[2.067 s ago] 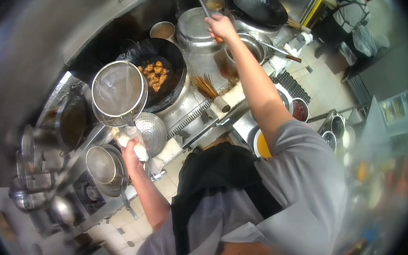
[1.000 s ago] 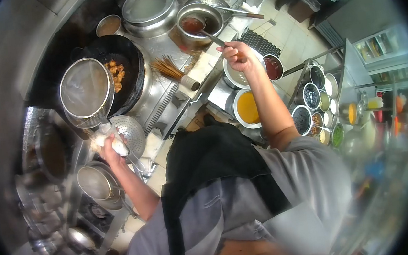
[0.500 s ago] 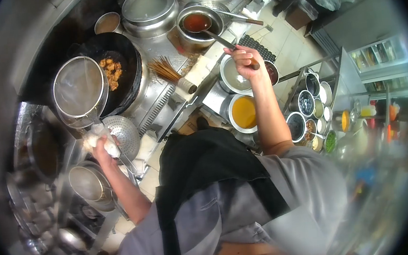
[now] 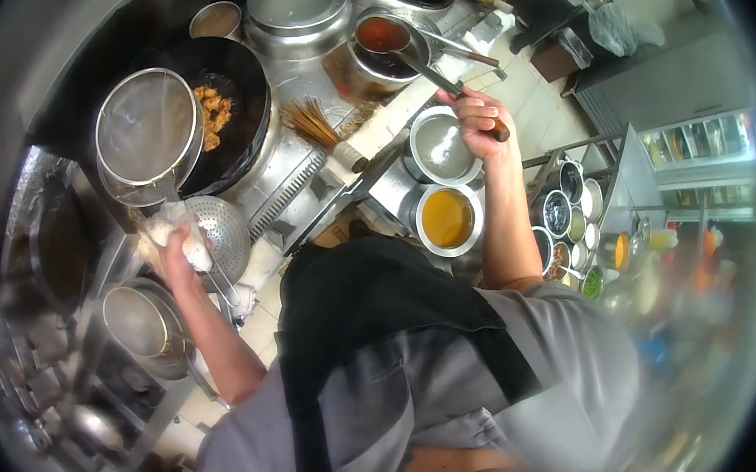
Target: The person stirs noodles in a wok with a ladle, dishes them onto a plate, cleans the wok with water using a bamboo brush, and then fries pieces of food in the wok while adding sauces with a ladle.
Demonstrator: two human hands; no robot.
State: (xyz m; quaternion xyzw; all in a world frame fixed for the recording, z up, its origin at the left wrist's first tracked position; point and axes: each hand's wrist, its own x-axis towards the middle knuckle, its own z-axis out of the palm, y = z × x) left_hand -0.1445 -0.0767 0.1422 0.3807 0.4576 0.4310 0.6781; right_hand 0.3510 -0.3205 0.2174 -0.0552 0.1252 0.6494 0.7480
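Note:
My right hand (image 4: 482, 124) is closed on the wooden end of a long ladle (image 4: 382, 33), whose bowl is full of red sauce and sits over a metal pot (image 4: 418, 55). At the left, my left hand (image 4: 181, 255) grips a white cloth (image 4: 193, 246) wrapped near the handle of a round mesh strainer (image 4: 145, 126). That strainer is beside and partly over a black wok (image 4: 244, 121). Browned food pieces (image 4: 213, 115) lie in the wok. Below the strainer is a perforated skimmer (image 4: 219, 238).
A bamboo brush (image 4: 317, 125) lies on the stove. Beside it stand a lidded pot (image 4: 297, 2), a bowl of yellow liquid (image 4: 447, 218) and a pot of clear liquid (image 4: 443, 143). Several small containers (image 4: 557, 212) fill a rack at the right. Another strainer (image 4: 135, 320) sits lower left.
My right hand has brought the ladle down from the back of the stove to the pot, and red sauce now fills it. My left hand keeps its grip. The camera view has shifted.

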